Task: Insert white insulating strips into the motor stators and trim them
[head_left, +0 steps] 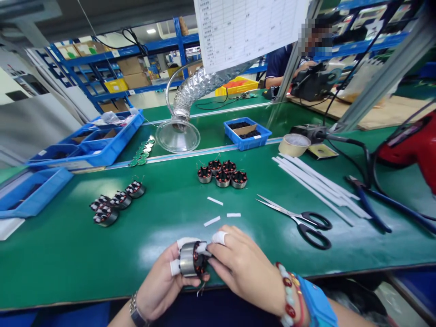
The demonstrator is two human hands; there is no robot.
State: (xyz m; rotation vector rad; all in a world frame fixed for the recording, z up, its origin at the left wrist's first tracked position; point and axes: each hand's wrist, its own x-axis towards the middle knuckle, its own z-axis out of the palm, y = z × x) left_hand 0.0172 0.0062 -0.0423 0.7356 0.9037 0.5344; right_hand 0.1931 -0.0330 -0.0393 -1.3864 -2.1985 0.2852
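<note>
My left hand (pixel 170 274) is closed around a motor stator (pixel 188 260), a metal ring with copper windings and black plastic on its right side. White covers wrap some of my fingertips. My right hand (pixel 235 259) pinches at the stator's winding side, where a short white strip (pixel 201 247) shows beside the fingertips. Thin wires hang below the stator. Just beyond my hands lie three short white strips (pixel 212 221) on the green table (pixel 163 213). Farther back stands a group of several stators (pixel 223 178), and another group of stators with white pieces (pixel 106 216) is at the left.
Scissors (pixel 299 220), long white strips (pixel 320 186) and blue-handled pliers (pixel 371 204) lie at the right, near a tape roll (pixel 294 144). Blue trays (pixel 112 143) stand at the left. Behind are an extraction hood (pixel 178 136) and a blue bin (pixel 247 141). Another person sits across.
</note>
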